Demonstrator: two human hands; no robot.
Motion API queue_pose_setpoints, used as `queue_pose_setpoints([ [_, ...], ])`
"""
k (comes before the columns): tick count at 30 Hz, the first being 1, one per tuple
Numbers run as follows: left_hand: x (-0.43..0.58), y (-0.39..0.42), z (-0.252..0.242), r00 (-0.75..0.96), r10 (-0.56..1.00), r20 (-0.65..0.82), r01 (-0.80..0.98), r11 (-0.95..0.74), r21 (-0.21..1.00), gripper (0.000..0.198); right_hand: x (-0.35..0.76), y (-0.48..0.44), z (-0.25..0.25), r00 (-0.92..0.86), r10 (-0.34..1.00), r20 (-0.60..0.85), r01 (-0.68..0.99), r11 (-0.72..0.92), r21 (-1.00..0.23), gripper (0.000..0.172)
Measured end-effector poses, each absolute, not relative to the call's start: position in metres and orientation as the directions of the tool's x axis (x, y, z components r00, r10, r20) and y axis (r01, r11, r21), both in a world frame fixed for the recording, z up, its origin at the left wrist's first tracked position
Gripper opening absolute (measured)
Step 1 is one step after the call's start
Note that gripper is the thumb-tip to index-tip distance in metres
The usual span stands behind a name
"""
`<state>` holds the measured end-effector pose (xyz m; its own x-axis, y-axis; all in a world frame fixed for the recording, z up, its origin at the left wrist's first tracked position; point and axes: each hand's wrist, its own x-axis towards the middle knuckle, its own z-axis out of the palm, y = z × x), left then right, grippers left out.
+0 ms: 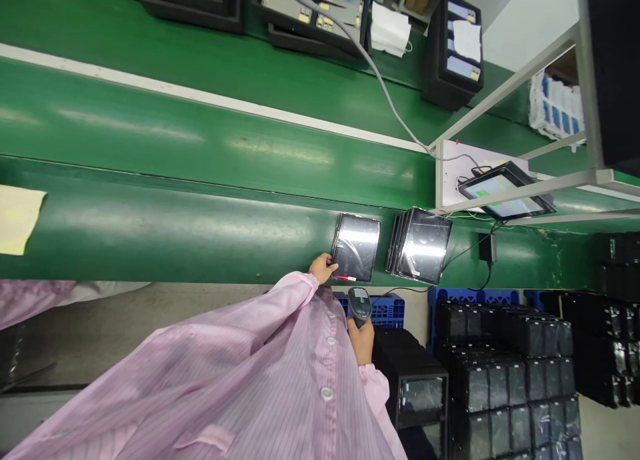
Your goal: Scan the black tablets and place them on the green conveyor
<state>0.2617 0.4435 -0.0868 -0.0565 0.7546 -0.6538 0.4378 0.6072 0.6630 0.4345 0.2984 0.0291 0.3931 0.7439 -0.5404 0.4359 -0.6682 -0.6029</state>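
My left hand (323, 269) is at the near left corner of a small stack of dark, glossy flat panels (356, 248) on the green bench, its fingers pressed together at the edge. A red and white mark shows near the panel's lower edge. Just off the bench's front edge, my right hand (362, 340) is wrapped round a dark handheld scanner (360, 303), its head towards the panels. Right of the first stack stands a second, fanned stack of similar panels (425, 245).
A tablet (505, 191) leans by a metal frame (540, 180) at the right. Black trays (315, 13) line the far bench. Stacked dark boxes (500, 373) fill the floor at lower right. A yellow sheet (19, 219) lies far left, near another person's sleeve (35, 300).
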Motion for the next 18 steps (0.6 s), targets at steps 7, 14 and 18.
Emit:
queue_pose_setpoints([
  [7, 0.262, 0.443, -0.088, -0.055, 0.755, -0.653, 0.451, 0.603, 0.658, 0.024, 0.436, 0.297, 0.030, 0.378, 0.727, -0.573, 0.453, -0.685, -0.571, 0.047],
  [14, 0.262, 0.442, -0.091, -0.049, 0.766, -0.641, 0.461, 0.586, 0.666, 0.026, 0.439, 0.293, 0.028, 0.389, 0.744, -0.544, 0.433, -0.669, -0.604, 0.046],
  [18, 0.269, 0.438, -0.087, -0.069, 0.793, -0.605, 0.460, 0.563, 0.686, 0.037, 0.453, 0.331, 0.016, 0.383, 0.812, -0.441, 0.377, -0.573, -0.728, 0.050],
])
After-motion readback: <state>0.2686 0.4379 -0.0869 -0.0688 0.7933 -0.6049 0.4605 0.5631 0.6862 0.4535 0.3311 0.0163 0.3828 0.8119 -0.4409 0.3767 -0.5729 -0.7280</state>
